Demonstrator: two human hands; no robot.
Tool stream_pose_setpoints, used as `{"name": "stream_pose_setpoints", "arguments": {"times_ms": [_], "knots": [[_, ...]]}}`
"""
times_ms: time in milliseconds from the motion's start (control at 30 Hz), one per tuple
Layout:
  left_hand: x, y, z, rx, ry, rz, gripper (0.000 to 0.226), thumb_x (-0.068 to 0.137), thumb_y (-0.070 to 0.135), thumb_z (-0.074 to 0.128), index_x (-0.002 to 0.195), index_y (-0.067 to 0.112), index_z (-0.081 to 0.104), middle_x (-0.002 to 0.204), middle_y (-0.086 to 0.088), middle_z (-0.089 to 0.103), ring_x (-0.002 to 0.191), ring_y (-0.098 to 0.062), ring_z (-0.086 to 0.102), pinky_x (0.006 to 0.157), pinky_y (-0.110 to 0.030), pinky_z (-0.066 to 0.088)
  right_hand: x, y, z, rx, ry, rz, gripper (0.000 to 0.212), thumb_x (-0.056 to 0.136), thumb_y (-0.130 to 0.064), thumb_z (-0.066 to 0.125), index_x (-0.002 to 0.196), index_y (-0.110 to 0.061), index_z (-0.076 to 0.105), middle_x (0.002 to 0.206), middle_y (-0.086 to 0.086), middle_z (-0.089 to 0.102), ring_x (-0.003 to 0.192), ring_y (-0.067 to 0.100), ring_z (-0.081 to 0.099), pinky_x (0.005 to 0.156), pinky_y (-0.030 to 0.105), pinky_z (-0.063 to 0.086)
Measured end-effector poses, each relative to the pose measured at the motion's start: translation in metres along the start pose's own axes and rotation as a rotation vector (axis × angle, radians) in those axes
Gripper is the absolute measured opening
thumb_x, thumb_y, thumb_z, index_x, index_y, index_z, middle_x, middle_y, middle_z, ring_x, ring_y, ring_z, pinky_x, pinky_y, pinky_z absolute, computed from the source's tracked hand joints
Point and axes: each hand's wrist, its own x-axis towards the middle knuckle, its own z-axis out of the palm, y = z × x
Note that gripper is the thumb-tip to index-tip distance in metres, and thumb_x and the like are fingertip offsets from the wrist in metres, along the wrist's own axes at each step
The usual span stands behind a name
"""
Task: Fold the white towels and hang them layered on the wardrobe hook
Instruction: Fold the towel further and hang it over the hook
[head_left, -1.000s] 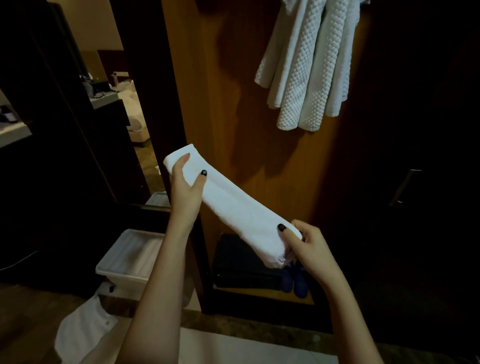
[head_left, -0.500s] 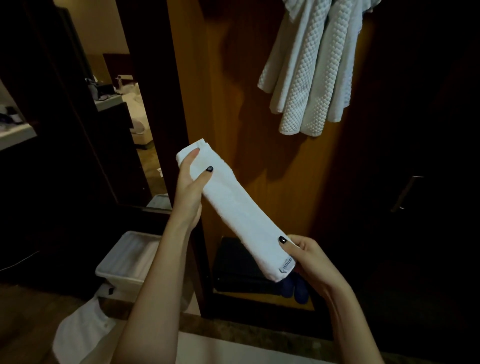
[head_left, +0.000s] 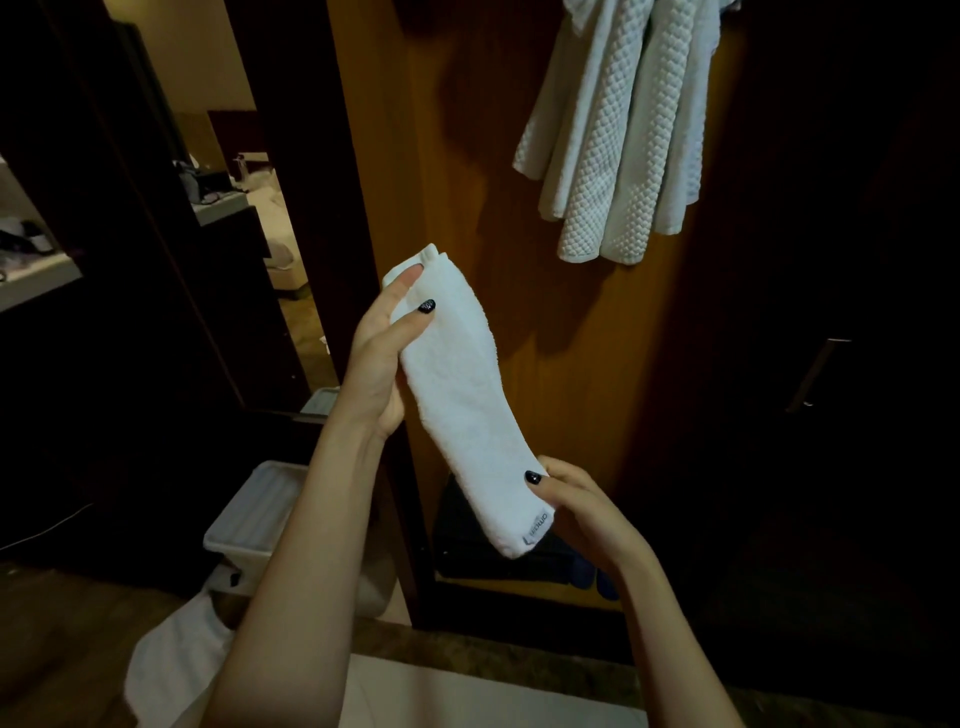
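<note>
I pinch the folded towel (head_left: 467, 410) at both ends in front of the wardrobe panel (head_left: 441, 156), left hand (head_left: 382, 358) clamped up top, right hand (head_left: 571, 509) below, and I judge it best kept taut and edge-aligned before draping it beside the hanging waffle towels (head_left: 623, 135).

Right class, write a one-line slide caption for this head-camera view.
Left hand and right hand hold a folded white towel below waffle towels already hanging in the wardrobe.

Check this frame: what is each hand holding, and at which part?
Both hold one folded white towel. The left hand grips its upper end, thumb across the front; the right hand pinches its lower end, just above the label.
</note>
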Motion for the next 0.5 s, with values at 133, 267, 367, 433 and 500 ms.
{"name": "stream_pose_setpoints", "arguments": {"times_ms": [133, 267, 367, 433, 500], "knots": [[0.005, 0.002, -0.007, 0.078, 0.13, 0.09, 0.047, 0.094, 0.009, 0.06, 0.137, 0.023, 0.05, 0.13, -0.004, 0.056, 0.114, -0.018, 0.061, 0.081, -0.024, 0.054, -0.005, -0.006, -0.003, -0.031, 0.011, 0.022, 0.052, 0.076, -0.036, 0.071, 0.092, 0.01, 0.054, 0.089, 0.011, 0.055, 0.079, 0.019, 0.057, 0.066, 0.025, 0.042], [0.008, -0.004, -0.018, 0.216, 0.179, 0.18, 0.047, 0.095, 0.002, 0.055, 0.138, 0.02, 0.046, 0.124, 0.002, 0.052, 0.106, -0.011, 0.059, 0.076, -0.017, 0.052, -0.01, -0.017, -0.017, -0.055, 0.218, -0.037, 0.021, 0.088, -0.022, 0.065, 0.081, -0.005, 0.054, 0.07, 0.006, 0.048, 0.06, 0.014, 0.048, 0.053, 0.022, 0.036], [0.008, -0.016, -0.025, 0.3, 0.185, 0.163, 0.043, 0.094, 0.002, 0.058, 0.133, 0.021, 0.053, 0.124, 0.0, 0.053, 0.11, -0.012, 0.057, 0.077, -0.02, 0.054, -0.012, -0.024, -0.029, -0.157, 0.455, -0.126, 0.03, 0.095, -0.014, 0.059, 0.067, -0.018, 0.049, 0.065, 0.003, 0.044, 0.059, 0.016, 0.044, 0.054, 0.029, 0.031], [0.008, -0.023, -0.028, 0.238, 0.191, 0.121, 0.036, 0.093, 0.001, 0.06, 0.123, 0.021, 0.062, 0.122, 0.001, 0.056, 0.11, -0.013, 0.058, 0.076, -0.022, 0.055, -0.017, -0.028, -0.035, -0.217, 0.545, -0.19, 0.023, 0.095, -0.015, 0.061, 0.074, -0.015, 0.051, 0.071, 0.005, 0.05, 0.063, 0.017, 0.05, 0.055, 0.03, 0.038], [0.009, -0.027, -0.03, 0.183, 0.177, 0.056, 0.031, 0.091, 0.001, 0.063, 0.113, 0.021, 0.069, 0.124, -0.002, 0.058, 0.113, -0.015, 0.059, 0.078, -0.022, 0.055, -0.023, -0.032, -0.042, -0.232, 0.594, -0.24, 0.009, 0.093, -0.011, 0.064, 0.089, -0.016, 0.058, 0.079, 0.001, 0.059, 0.066, 0.013, 0.058, 0.054, 0.026, 0.045]]}}
